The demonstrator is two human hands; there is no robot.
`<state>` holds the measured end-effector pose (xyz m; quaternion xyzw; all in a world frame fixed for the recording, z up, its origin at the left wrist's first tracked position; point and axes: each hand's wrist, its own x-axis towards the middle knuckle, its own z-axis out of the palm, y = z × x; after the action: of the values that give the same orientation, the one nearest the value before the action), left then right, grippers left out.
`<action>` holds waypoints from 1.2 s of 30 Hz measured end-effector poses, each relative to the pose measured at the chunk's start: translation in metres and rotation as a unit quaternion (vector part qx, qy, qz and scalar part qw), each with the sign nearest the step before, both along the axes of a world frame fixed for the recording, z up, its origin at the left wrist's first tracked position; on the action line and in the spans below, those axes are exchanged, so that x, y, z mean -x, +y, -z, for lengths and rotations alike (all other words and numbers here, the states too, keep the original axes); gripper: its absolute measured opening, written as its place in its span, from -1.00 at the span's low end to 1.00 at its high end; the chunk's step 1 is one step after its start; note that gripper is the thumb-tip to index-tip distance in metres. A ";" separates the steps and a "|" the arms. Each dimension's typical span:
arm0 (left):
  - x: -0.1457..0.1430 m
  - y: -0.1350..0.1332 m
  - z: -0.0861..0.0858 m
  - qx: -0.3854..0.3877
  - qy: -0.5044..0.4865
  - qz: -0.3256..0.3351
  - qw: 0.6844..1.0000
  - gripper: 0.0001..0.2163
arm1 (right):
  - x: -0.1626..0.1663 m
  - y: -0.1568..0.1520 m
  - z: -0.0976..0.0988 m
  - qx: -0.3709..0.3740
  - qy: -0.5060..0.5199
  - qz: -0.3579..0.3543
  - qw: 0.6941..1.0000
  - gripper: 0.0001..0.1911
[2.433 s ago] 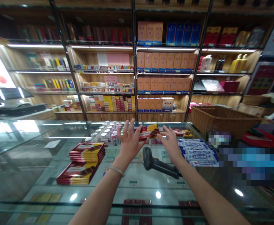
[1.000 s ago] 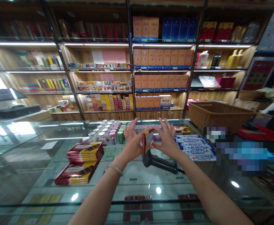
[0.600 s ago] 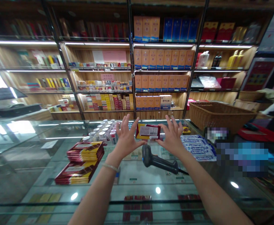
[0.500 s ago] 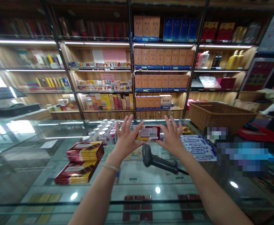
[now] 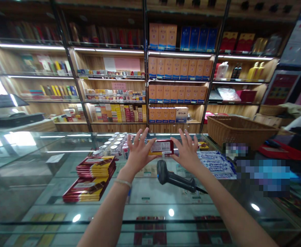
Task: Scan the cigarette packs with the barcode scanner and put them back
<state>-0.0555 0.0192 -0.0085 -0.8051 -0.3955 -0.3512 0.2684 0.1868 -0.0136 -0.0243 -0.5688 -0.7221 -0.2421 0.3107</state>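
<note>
Wrapped bar (image 5: 163, 146) is held at frame centre, label side shown, one end pinched by left hand (image 5: 138, 152), the other by right hand (image 5: 188, 153); spare fingers spread. Scanner (image 5: 176, 179) is seen just below, bar stacks (image 5: 91, 178) lower left, blue-white packs (image 5: 216, 165) right.

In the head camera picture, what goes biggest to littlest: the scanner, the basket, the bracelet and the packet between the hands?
1. Basket
2. Scanner
3. Packet
4. Bracelet

That's only how they look here; part of the packet is hidden.
</note>
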 end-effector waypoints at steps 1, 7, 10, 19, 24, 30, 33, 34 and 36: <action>0.001 0.001 0.000 -0.002 -0.004 -0.003 1.000 -0.32 | 0.001 -0.001 -0.002 0.005 -0.003 0.006 1.000 -0.26; 0.006 0.004 0.002 0.003 -0.025 -0.021 0.999 -0.34 | 0.011 -0.023 0.018 0.064 0.010 0.020 0.998 -0.11; 0.007 0.006 0.003 0.009 -0.031 -0.021 0.999 -0.36 | 0.016 -0.038 0.041 0.120 -0.014 -0.013 0.993 -0.05; 0.009 0.009 0.005 0.023 -0.048 -0.018 0.998 -0.40 | 0.024 -0.054 0.050 0.228 -0.021 -0.052 0.972 -0.18; 0.010 0.012 0.008 0.021 -0.057 -0.023 0.998 -0.40 | 0.025 -0.054 0.044 0.249 -0.004 -0.046 0.967 -0.56; 0.012 0.015 0.011 0.013 -0.051 -0.043 0.998 -0.36 | 0.018 -0.054 0.043 0.178 0.030 -0.062 0.982 -0.71; 0.012 0.014 0.010 0.016 -0.054 -0.045 0.997 -0.37 | 0.010 -0.056 0.036 0.137 0.097 -0.090 0.982 -0.66; 0.012 0.014 0.010 0.018 -0.055 -0.046 0.997 -0.37 | 0.008 -0.057 0.033 0.131 0.122 -0.099 0.979 -0.64; 0.012 0.014 0.010 0.020 -0.057 -0.050 0.997 -0.37 | 0.004 -0.060 0.028 0.137 0.168 -0.103 0.971 -0.60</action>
<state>-0.0675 0.0329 -0.0184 -0.7680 -0.4571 -0.3748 0.2464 0.1826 -0.0741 -0.0524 -0.5609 -0.7407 -0.0080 0.3698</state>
